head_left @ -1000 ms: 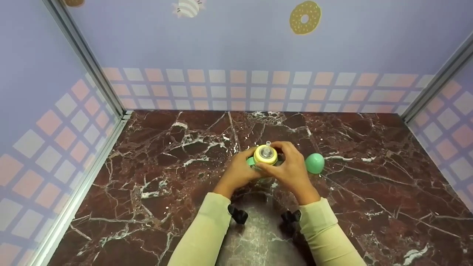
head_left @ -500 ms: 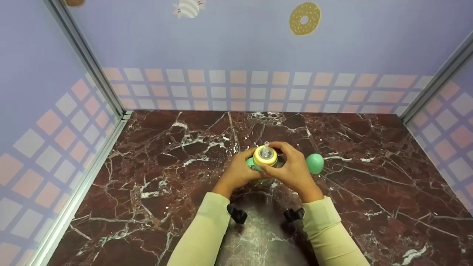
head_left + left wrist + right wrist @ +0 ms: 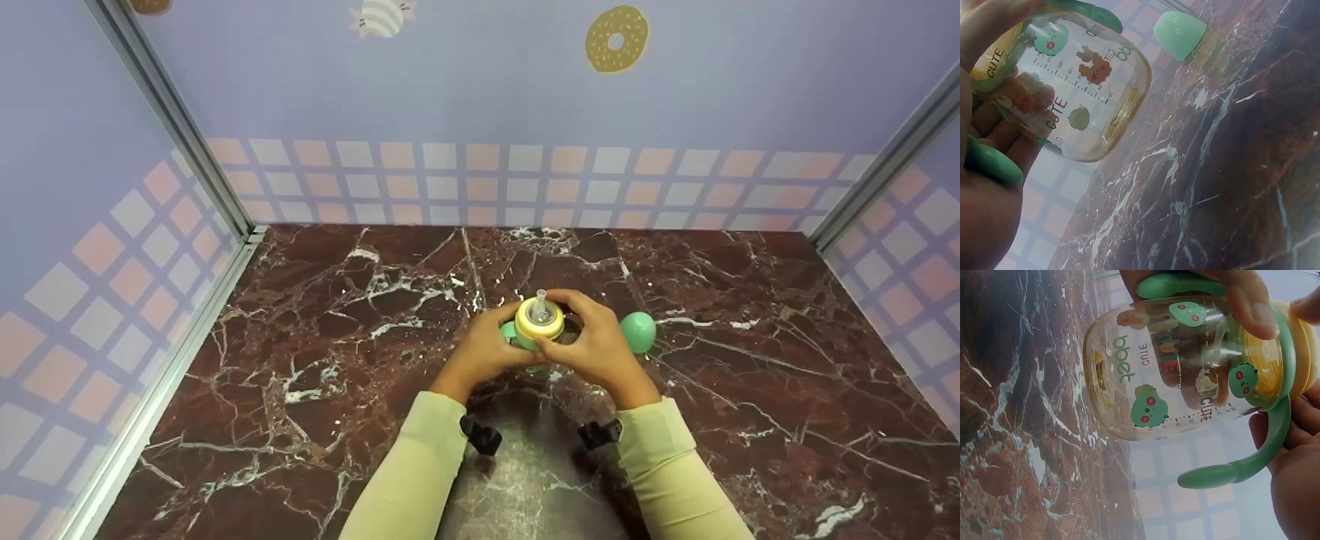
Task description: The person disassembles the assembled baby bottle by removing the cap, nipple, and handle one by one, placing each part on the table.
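Note:
A clear baby bottle (image 3: 1145, 377) with cartoon prints and green side handles (image 3: 1230, 472) is held tilted above the table, between both hands. Its yellow collar (image 3: 538, 330) and transparent spout (image 3: 541, 297) face up in the head view. My left hand (image 3: 484, 349) grips the body, fingers wrapped behind it, a green handle (image 3: 995, 162) lying against the palm in the left wrist view. With fingers and thumb, my right hand (image 3: 596, 349) grips the yellow collar from the other side. A green dome-shaped cap (image 3: 638, 332) stands just right of the right hand.
The red-brown marbled tabletop (image 3: 337, 465) extends around the hands. A purple patterned panel (image 3: 480, 90) rises at the back, with side panels left and right. Black wrist cameras (image 3: 481, 435) sit below each wrist.
My right hand has shifted slightly right and its thumb has moved along the yellow collar. The bottle top has tipped slightly; the left hand and the cap have barely moved.

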### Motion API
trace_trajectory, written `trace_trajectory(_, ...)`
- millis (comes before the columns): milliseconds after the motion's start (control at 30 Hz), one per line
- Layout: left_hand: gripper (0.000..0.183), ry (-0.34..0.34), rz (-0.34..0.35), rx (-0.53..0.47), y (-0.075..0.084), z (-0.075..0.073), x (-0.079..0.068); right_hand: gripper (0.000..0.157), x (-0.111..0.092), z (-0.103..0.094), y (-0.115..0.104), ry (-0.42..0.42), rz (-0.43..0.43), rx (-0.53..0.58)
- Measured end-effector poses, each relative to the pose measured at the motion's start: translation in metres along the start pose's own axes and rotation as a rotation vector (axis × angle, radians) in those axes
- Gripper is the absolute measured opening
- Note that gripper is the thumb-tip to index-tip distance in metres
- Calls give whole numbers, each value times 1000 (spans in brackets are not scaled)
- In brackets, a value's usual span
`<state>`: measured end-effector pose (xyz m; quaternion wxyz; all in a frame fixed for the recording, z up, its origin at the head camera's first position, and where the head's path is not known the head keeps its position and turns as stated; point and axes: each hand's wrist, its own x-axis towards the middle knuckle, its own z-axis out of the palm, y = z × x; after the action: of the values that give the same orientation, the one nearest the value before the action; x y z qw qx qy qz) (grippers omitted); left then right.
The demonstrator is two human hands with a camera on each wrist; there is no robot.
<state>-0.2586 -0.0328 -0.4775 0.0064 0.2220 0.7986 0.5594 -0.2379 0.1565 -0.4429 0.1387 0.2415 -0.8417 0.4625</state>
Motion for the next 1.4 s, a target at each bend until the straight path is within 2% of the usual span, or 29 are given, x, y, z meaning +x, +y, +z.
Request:
trace_trajectory(200, 75, -9, -11, -35, 0, 0, 0, 60, 0, 1, 0, -4, 12, 39)
trace_trajectory(400, 74, 13, -31, -28, 1, 0, 0, 65, 0, 4, -1, 38, 25, 58)
trace_trajectory(700, 76, 42, -54, -24, 1, 0, -1, 70, -1, 9, -2, 144, 23, -1)
trace_trajectory(867, 74, 43, -41, -21, 1, 1, -1, 73, 0, 12, -3, 169, 14, -59)
trace_trajectory(1133, 73, 31, -32, -27, 2, 3, -2, 67, 1, 13, -3, 180, -6, -125)
trace_trajectory(1400, 73, 25, -56, -49, 3, 4, -2, 61, 1, 12, -3, 179, -10, -107)
